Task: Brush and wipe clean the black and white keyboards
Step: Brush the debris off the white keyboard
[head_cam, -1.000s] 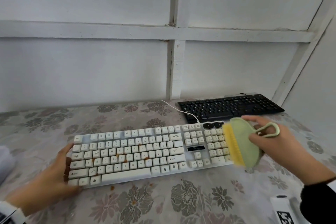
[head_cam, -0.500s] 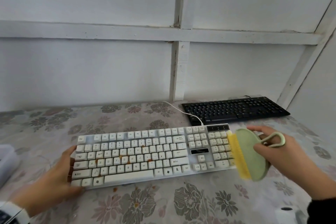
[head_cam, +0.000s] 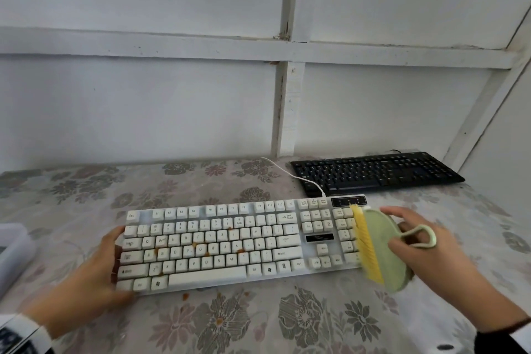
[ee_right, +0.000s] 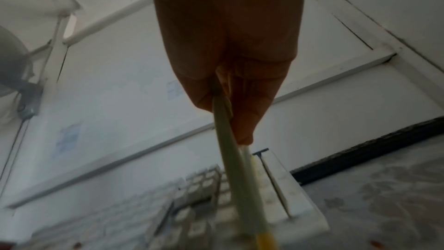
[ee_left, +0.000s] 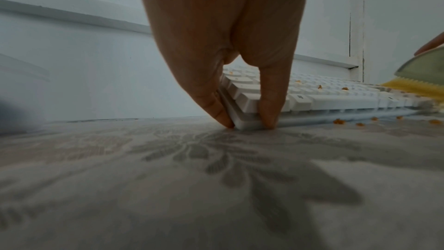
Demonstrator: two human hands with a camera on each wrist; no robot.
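The white keyboard [head_cam: 230, 241] lies across the near table with orange crumbs [head_cam: 195, 245] on its middle keys. My left hand [head_cam: 94, 276] holds its left front corner, fingers on the end and thumb on the front edge [ee_left: 250, 123]. My right hand [head_cam: 425, 253] grips a pale green brush [head_cam: 385, 250] with yellow bristles, tilted on edge. The bristles touch the number pad at the keyboard's right end [ee_right: 204, 187]. The black keyboard [head_cam: 373, 171] lies untouched at the back right by the wall.
Loose crumbs [head_cam: 185, 296] lie on the floral tablecloth [head_cam: 258, 325] in front of the keyboard. A white cable [head_cam: 290, 172] runs from the white keyboard toward the wall. A white container [head_cam: 11, 253] sits at the left edge. The wall closes off the back.
My right hand has brought the brush from beside the keyboard's right end onto the number pad. My left hand still holds the left corner.
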